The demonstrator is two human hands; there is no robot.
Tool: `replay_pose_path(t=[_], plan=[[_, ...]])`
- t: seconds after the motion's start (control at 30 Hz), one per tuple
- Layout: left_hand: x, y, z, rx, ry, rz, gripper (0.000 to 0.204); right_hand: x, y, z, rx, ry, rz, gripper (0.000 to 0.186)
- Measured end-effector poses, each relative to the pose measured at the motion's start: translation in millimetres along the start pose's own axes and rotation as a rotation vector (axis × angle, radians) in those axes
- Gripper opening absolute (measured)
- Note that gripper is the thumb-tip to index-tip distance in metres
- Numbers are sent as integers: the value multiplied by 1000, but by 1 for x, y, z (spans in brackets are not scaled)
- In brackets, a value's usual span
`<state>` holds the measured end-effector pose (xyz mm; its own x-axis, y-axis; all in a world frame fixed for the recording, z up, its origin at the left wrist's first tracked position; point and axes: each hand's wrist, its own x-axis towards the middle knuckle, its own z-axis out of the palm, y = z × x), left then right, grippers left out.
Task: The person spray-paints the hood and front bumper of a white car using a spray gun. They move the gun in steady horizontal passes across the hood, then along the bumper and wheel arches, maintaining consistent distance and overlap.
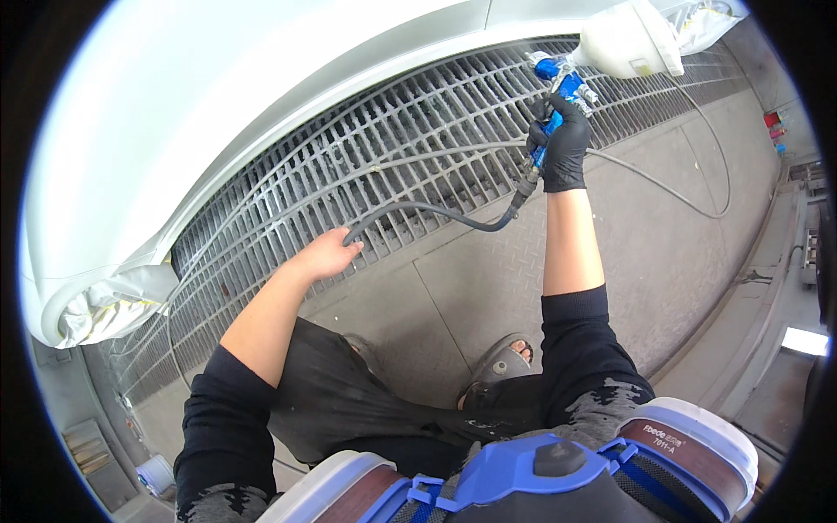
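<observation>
My right hand (563, 144), in a black glove, grips a blue spray gun (571, 87) at the upper right, with a white cup (623, 44) on it. A dark hose (445, 212) runs from the gun's handle down and across to my left hand (327, 254). My bare left hand is closed on that hose at the centre left, over a metal floor grate (384, 131). A white painted vehicle body (157, 87) curves above the grate, with crumpled masking (105, 309) at its lower left.
A looped hose (724, 196) lies over the floor (671, 244) on the right. A respirator (549, 471) fills the bottom edge, above my sandalled feet (501, 362). More masking (702, 26) hangs at the upper right. A white container (155, 473) stands at the lower left.
</observation>
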<state>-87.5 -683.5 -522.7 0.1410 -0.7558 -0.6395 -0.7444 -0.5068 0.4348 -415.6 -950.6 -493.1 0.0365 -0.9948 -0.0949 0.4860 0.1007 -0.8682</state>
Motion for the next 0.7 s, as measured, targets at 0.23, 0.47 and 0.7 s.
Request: replay_pose_path(t=[0.23,0.47,0.7], plan=[[0,-4,-3,165,-127,-35,45,-63,18,47,-465,-296,-434,24],[-21,-19,-12,221,-260,-185,56,-130,47,107,-536,-679,-350,11],[-50,-26,-25,264,-292,-259,58,-152,81,144,-706,-874,-757,28]])
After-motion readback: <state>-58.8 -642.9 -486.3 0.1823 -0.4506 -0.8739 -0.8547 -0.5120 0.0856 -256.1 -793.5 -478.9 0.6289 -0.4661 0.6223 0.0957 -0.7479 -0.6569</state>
